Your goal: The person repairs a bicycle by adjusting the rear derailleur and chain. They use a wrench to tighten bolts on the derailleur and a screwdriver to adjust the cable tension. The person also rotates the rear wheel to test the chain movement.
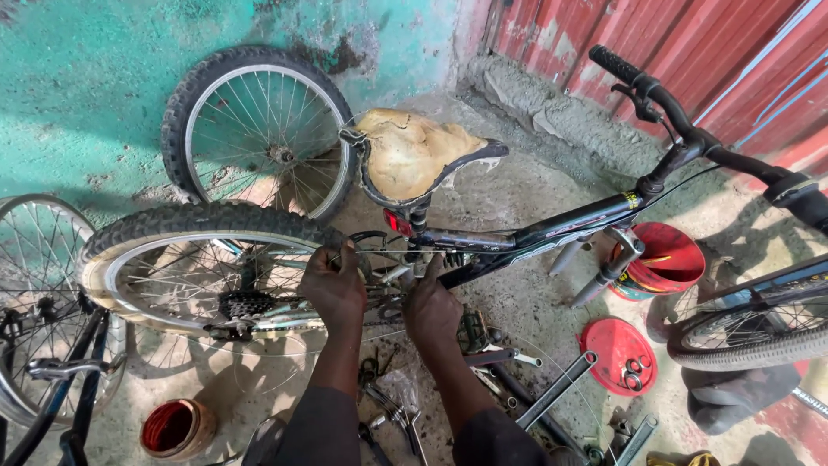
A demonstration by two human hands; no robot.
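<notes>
A black bicycle stands across the view, with a torn tan saddle and black handlebars. Its knobby rear wheel is at the left, with the sprocket cluster showing. My left hand grips the frame tube by the rear tyre. My right hand is closed on the frame near the crank, beside the pedal. What the fingers pinch is hidden.
A loose wheel leans on the teal wall. Another bike's wheel is at far left, another tyre at right. A red bucket, its red lid, a small can and scattered wrenches lie on the ground.
</notes>
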